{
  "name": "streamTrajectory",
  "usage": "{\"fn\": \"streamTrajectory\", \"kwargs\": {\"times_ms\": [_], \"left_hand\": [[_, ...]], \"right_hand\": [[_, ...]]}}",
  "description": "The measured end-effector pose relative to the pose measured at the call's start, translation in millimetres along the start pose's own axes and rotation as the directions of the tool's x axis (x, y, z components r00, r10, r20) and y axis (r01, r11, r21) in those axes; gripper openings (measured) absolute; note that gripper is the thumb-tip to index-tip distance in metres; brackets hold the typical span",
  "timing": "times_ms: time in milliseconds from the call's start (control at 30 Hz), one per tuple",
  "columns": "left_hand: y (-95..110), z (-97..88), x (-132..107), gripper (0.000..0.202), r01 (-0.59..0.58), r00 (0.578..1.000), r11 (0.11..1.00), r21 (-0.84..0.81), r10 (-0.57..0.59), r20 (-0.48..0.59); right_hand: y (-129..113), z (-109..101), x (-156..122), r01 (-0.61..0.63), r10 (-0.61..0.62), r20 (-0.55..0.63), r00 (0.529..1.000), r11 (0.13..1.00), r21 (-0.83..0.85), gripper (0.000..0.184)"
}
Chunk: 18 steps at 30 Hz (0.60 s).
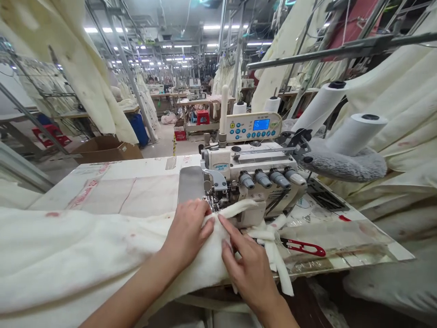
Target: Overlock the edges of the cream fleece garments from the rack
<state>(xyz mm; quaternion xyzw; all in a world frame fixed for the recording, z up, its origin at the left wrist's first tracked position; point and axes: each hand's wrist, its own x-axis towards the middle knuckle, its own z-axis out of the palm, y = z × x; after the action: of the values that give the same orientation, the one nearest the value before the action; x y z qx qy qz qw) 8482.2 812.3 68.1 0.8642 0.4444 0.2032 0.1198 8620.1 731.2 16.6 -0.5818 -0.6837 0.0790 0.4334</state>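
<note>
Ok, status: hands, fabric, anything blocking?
Left hand presses cream fabric at overlock machine. Right hand guides the edge with forefinger. Red thread snips lie apart, rightward.

I saw open room only left of the cream overlock sewing machine (252,177), over the bare pale tabletop (136,191) and the flat grey metal plate (190,184). The machine's body blocked the way ahead of the left hand (187,232) and right hand (249,269). Red-handled thread snips (303,247) and loose cream fabric strips (273,246) cluttered the right side, and heaped cream fleece (68,246) covered the near edge.

Fuzzy cream cloth (85,246); glossy plastic sewing machine (252,173).
</note>
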Motion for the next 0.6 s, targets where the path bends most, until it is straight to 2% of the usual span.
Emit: {"fn": "streamTrajectory", "kwargs": {"times_ms": [67,167,333,467,600], "left_hand": [[-0.4,2.0,2.5,0.009,0.008,1.0,1.0,0.024,-0.008,-0.005],[-0.6,2.0,8.2,0.008,0.041,0.999,0.999,0.023,-0.041,-0.011],[1.2,2.6,12.6,0.01,0.072,0.997,0.997,0.017,-0.072,-0.035],[3.0,7.1,10.3,0.009,0.083,0.995,0.993,0.079,-0.079,-0.056],[3.4,9.0,8.7,0.007,0.086,0.996,0.986,0.14,-0.082,-0.037]], "right_hand": [[-3.8,-5.3,7.9,-0.095,0.098,0.099,0.99,0.995,-0.037,0.047],[-6.7,-7.9,15.5,-0.221,0.227,0.133,0.965,0.973,-0.063,0.047],[-4.0,-6.5,13.0,-0.277,0.272,0.137,0.952,0.961,0.015,0.047],[1.4,-6.7,9.8,-0.322,0.309,0.117,0.944,0.94,0.112,0.045],[5.3,-5.1,10.0,-0.4,0.385,0.113,0.916,0.893,0.204,0.038]]}}
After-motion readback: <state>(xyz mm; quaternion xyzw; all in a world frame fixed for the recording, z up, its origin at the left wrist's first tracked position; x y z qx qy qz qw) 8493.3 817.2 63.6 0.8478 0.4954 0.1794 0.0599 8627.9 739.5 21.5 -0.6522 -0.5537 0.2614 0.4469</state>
